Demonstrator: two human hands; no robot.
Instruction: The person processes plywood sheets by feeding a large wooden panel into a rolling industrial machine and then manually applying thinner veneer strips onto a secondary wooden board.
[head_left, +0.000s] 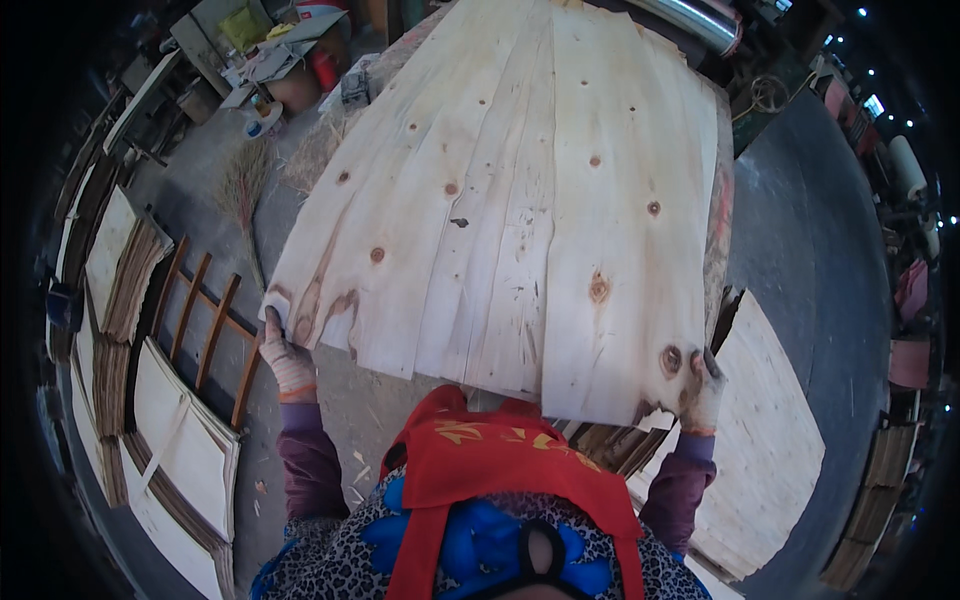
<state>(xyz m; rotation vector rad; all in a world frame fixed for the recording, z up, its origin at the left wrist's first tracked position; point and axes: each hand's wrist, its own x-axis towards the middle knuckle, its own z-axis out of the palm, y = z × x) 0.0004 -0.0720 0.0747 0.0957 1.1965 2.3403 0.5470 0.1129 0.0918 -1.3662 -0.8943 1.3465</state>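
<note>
A broad, pale wood veneer sheet stretches away from me, made up of several long strips with brown knots. Its near edge is ragged and hangs just in front of my red apron. My left hand, in a light work glove, pinches the near left corner with the thumb on top. At the near right corner my right hand, gloved too, is closed on the sheet, its fingers partly hidden underneath. Along the far right side, edges of further material show beneath the sheet.
Beyond the sheet lies a shiny roll, with a handwheel to its right. A veneer stack sits low at my right. To the left are a wooden rack, a broom and tied veneer stacks.
</note>
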